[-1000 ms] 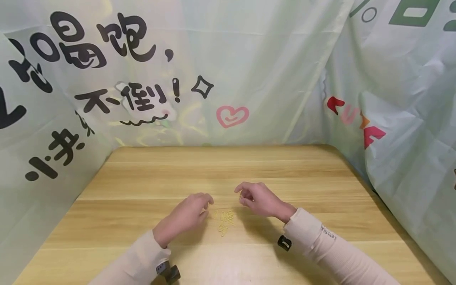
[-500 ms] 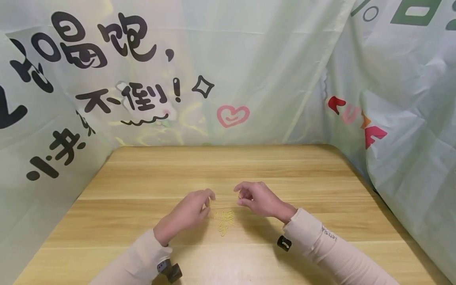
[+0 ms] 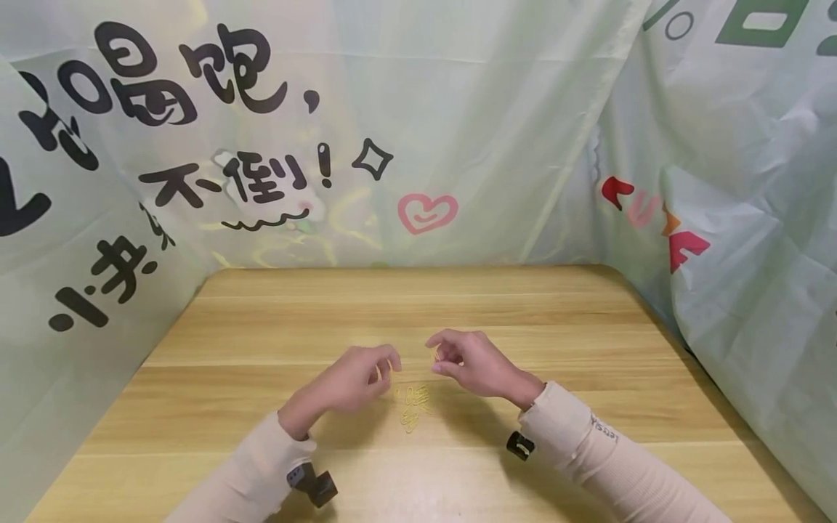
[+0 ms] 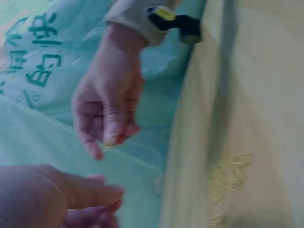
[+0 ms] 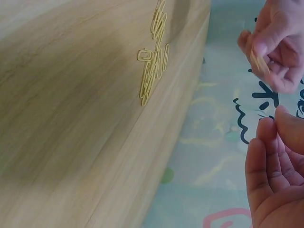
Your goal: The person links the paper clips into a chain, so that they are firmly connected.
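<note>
My left hand (image 3: 356, 378) hovers above the table, left of the middle, pinching a gold paper clip (image 5: 259, 62) between thumb and fingers, as the right wrist view shows. Facing it across a small gap, my right hand (image 3: 482, 365) also hangs above the wood. In the left wrist view a bit of a gold paper clip (image 4: 110, 142) pokes out at that hand's thumb tip; most of it is hidden by the fingers. Below and between both hands, several gold paper clips (image 5: 151, 78) lie in a loose, overlapping cluster on the table.
The wood-grain table (image 3: 418, 305) is bounded at the back and sides by pale green printed cloth (image 3: 497, 145). Small black cameras sit on the left wrist (image 3: 314, 485) and the right wrist (image 3: 521, 445).
My left hand has shifted slightly to the right, its wrist turning a little. The right hand has edged left, so the gap between the hands is narrower. The cluster on the table stays put.
</note>
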Demonstrator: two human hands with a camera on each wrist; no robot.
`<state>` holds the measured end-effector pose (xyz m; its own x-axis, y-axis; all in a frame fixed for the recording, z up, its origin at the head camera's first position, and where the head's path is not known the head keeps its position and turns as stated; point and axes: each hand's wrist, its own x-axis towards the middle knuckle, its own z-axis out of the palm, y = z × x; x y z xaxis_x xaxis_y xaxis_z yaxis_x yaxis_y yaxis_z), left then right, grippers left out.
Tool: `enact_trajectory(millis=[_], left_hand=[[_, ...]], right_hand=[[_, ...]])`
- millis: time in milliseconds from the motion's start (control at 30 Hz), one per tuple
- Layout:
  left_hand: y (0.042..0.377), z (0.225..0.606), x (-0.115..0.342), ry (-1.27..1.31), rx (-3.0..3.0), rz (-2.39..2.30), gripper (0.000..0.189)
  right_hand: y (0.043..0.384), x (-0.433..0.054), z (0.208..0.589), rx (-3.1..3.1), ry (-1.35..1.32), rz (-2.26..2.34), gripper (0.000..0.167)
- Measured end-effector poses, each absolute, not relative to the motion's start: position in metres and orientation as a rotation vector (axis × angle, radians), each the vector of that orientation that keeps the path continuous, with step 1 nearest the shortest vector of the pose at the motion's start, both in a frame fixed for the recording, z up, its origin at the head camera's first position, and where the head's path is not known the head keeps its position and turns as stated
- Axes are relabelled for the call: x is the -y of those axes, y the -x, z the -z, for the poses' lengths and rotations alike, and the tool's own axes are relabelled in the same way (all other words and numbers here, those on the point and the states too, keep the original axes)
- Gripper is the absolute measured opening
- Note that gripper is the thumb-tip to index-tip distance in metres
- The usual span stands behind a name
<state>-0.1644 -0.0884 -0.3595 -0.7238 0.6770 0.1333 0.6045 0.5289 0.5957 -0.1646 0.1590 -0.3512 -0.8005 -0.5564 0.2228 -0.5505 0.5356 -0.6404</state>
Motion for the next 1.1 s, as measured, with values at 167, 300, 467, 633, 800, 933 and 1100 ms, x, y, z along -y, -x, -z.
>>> enact_trajectory(millis=[167, 300, 467, 633, 800, 933, 1100], left_hand=[[0.172, 0.35, 0.1, -1.102, -2.348, -0.957, 0.018], [0.18, 0.346, 0.11, -1.236, -2.002, -0.989, 0.022], [0.184, 0.348, 0.112, -1.48, -1.794, -1.04, 0.019], [0.18, 0.359, 0.1, -1.472, -2.026, -1.245, 0.014], [0.176, 0.361, 0.092, -1.252, -2.271, -1.351, 0.013], [0.175, 0.358, 0.09, -1.203, -2.303, -1.406, 0.014], [0.175, 0.356, 0.088, -1.187, -2.319, -1.407, 0.016]], right_hand=[[0.166, -0.16, 0.351, -2.707, 0.985, 1.188, 0.028], [0.17, -0.163, 0.353, -2.608, 0.944, 1.257, 0.026], [0.174, -0.169, 0.353, -2.374, 0.872, 1.373, 0.025], [0.174, -0.176, 0.348, -2.12, 0.789, 1.481, 0.024], [0.175, -0.181, 0.344, -1.862, 0.69, 1.538, 0.015], [0.178, -0.187, 0.341, -1.633, 0.679, 1.522, 0.012], [0.182, -0.193, 0.339, -1.428, 0.974, 1.389, 0.022]])
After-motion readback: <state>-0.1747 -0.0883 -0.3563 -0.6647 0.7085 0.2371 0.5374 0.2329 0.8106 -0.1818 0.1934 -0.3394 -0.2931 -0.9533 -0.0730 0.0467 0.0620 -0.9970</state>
